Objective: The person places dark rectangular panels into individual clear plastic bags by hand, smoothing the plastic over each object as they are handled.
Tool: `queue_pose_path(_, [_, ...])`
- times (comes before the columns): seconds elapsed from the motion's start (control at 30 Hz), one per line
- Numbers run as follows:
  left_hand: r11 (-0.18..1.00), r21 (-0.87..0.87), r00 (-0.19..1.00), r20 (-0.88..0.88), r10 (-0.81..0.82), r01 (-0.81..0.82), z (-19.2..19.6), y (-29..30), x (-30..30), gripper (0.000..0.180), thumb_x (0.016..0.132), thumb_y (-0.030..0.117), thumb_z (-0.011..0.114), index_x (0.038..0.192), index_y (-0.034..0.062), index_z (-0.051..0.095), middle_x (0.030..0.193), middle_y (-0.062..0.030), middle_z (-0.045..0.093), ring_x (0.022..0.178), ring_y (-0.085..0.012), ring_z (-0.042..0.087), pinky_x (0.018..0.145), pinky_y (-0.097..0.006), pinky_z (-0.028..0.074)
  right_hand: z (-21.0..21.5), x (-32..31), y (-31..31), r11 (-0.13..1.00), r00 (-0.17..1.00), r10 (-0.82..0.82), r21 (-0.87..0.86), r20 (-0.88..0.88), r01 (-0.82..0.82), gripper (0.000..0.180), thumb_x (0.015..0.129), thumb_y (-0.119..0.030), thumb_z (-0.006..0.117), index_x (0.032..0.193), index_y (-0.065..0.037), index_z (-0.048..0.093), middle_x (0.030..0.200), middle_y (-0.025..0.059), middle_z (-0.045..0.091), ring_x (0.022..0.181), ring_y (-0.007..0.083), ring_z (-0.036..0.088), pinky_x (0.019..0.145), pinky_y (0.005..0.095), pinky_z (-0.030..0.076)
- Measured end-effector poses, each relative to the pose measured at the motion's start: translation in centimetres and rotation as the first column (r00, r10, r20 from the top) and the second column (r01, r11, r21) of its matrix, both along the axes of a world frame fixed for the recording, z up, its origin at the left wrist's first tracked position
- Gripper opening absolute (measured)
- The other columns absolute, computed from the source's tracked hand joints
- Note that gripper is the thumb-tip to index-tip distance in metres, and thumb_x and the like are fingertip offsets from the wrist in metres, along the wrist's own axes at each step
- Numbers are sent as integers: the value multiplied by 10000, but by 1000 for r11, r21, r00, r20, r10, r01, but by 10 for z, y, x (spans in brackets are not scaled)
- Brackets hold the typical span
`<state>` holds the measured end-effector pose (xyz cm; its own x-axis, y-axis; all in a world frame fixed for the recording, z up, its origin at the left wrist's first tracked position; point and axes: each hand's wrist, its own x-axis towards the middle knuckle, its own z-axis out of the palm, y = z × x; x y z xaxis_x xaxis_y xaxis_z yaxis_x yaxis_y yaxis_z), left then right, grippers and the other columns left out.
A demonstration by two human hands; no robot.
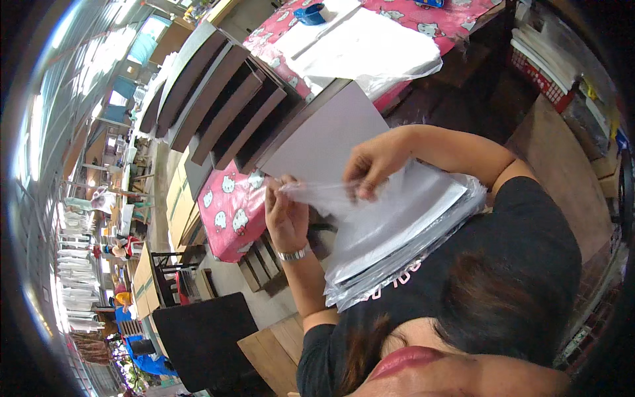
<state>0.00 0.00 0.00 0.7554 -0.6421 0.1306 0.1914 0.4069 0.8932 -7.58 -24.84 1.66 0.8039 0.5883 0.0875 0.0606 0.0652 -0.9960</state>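
Head view showed your left hand (pixel 286 215) and right hand (pixel 377 165) pinching film (pixel 317 193) between them, beside the stack (pixel 403 228) against your shirt; you were seemingly spreading it, which next called for gentle, even tension.

Film (pixel 319 194): thin clear plastic, glossy, creased
Packet stack (pixel 397 231): crinkled plastic, glossy
Tablecloth (pixel 230 208): glossy, smooth, plastic-looking
Wristband (pixel 293 254): shiny metal
Shirt (pixel 522 245): matt cloth
Grey panel (pixel 324 135): smooth, matt
Lower board (pixel 272 351): wood, matt
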Motion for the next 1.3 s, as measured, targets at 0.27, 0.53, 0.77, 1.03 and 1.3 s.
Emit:
queue_pose_path(0.27, [842, 148, 849, -203, -487, 519, 17, 65, 22, 480, 804, 237, 615, 1192, -22, 499, 1087, -82, 570, 905, -161, 561, 781, -299, 464, 9, -28, -13, 847, 876, 481, -242, -28, -473, 202, 813, -139, 644, 883, 51, 642, 914, 146, 660, 867, 194, 623, 798, 291, 479])
queue_pose_path(0.53, [882, 423, 914, 236, -330, 209, 24, 42, -9, 310, 758, 96, 620, 1035, -34, 569, 887, -99, 628, 795, -180, 592, 730, -324, 482, -11, -35, -43, 892, 946, -281, 318, -161, 320, 290, 869, -205, 561, 1111, -45, 555, 884, 47, 600, 733, 128, 566, 636, 280, 483])
queue_pose_path(0.77, [430, 629, 580, -41, -813, 647, -10, 23, -25, 363, 765, 264, 700, 973, -17, 598, 881, -76, 623, 735, -161, 545, 716, -324, 457, 10, -13, -63, 565, 904, -346, 713, -253, 416, 190, 873, -274, 539, 884, -94, 597, 705, 29, 607, 546, 144, 568, 545, 263, 475])
queue_pose_path(1.03, [974, 93, 978, 9, -210, 209, 0, 53, -13, 413, 774, 313, 617, 1021, -12, 554, 930, -84, 587, 795, -225, 554, 706, -336, 460, -9, -24, -45, 966, 971, -192, -145, 141, 212, 189, 896, -223, 528, 837, -49, 573, 694, 32, 561, 616, 123, 553, 576, 270, 463])
queue_pose_path(1.3, [859, 16, 847, 160, -508, 512, -21, 106, 45, 672, 746, 370, 669, 1244, -30, 461, 1209, -230, 513, 1140, -339, 489, 977, -470, 380, -22, -29, -66, 876, 854, -303, 228, -424, 424, 301, 872, -275, 587, 1018, -16, 543, 873, 46, 610, 834, 106, 585, 749, 271, 477])
